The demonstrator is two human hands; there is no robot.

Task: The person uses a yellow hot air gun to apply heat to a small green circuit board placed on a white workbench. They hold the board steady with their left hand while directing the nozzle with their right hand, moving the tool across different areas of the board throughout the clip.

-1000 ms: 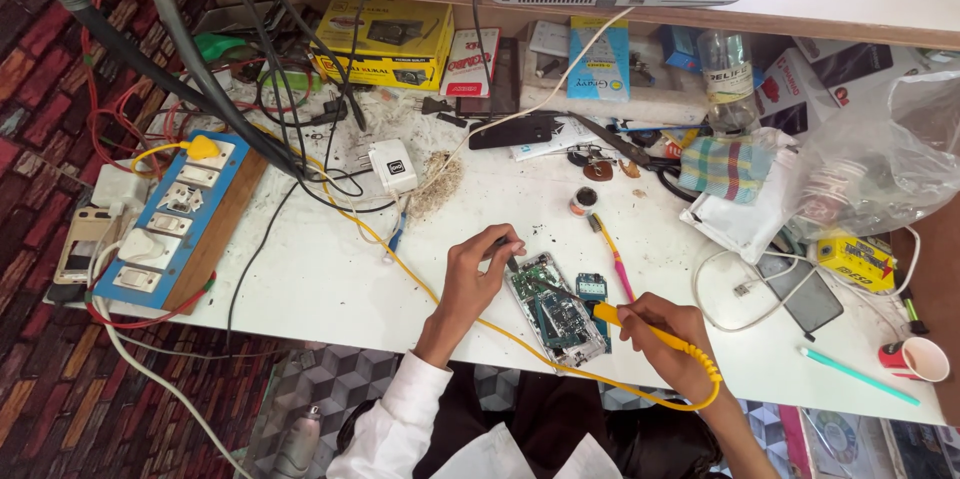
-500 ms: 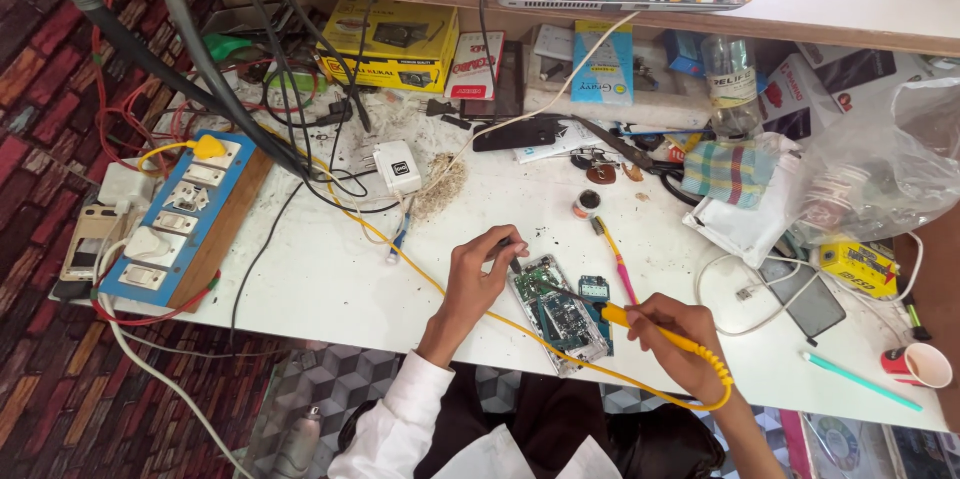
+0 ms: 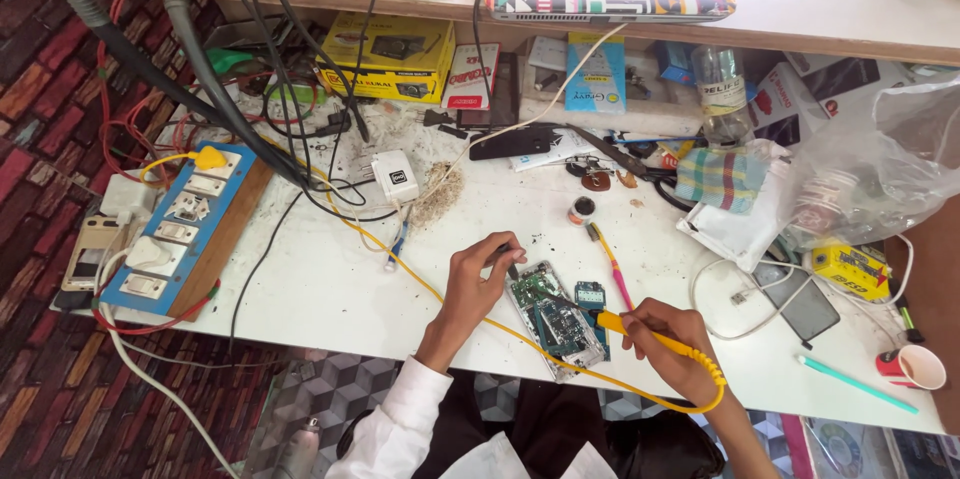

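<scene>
Little has moved over the last second: the right hand [image 3: 672, 337] has shifted only slightly, so the tip of its yellow soldering iron [image 3: 655, 339] now sits at the right edge of the opened phone [image 3: 553, 317], while the left hand [image 3: 482, 277] keeps its place at the phone's top left corner.

Seen from above, a person works at a cluttered white bench [image 3: 330, 284]. The opened phone lies between the two hands, its green circuit board facing up. Its long axis runs diagonally, from upper left by the left hand down to lower right, toward the person's body. The left hand is curled, fingertips pinching a thin dark tool, probably tweezers, whose point touches the phone's upper corner. The right hand is closed in a pen grip around the iron's yellow handle, which points left toward the phone; the iron's yellow cord [image 3: 430, 289] loops under the wrist and trails away past the left hand. Both hands are touching or just beside the phone; the right hand's tip is nearer the board's middle.

Just beyond the right hand lie a small separate board [image 3: 590, 294] and a pink-handled tool [image 3: 610, 267]. Well to the left of the left hand sits a blue switch board [image 3: 175, 229].
</scene>
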